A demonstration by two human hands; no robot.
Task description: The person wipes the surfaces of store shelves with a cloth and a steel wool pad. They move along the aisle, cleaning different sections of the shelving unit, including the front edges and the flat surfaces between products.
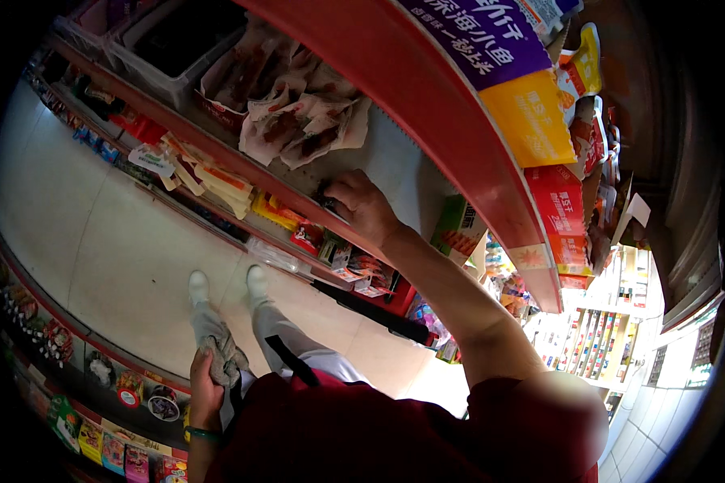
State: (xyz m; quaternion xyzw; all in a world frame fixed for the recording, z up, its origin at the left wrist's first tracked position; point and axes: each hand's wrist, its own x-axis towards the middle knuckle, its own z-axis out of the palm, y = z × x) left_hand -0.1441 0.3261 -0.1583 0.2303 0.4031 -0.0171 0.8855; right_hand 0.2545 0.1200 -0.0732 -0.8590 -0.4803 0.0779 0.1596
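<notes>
Shop shelves curve round a pale tiled floor [137, 217], with brighter shelves [608, 346] off at four o'clock from the middle of the view. Someone in a maroon top [338, 431] is at work here, white shoes [256, 282] showing at eight o'clock.

Just off the middle, toward twelve, the right hand [361, 203] is down at the front edge of a grey shelf [399, 153], its arm stretched in from five o'clock. Its fingers are curled well in, and a small dark thing [324, 193] sits at the fingertips, on their nine o'clock side. I can't make out what that is, nor whether it's gripped or only touched.

Over at half past seven, the left hand [205, 390] hangs low, closed around a crumpled grey cloth [227, 354], with a green bracelet [204, 433] on the wrist.

Paper packets [306, 121] lie heaped near the right hand, at eleven o'clock, and a clear bin [149, 68] stands past them at half past ten. A green box [457, 225] is at three, beyond the forearm. Higher up, a purple carton [479, 44] sits at one o'clock and a yellow one [528, 121] at two, both above a red shelf edge [427, 80].
</notes>
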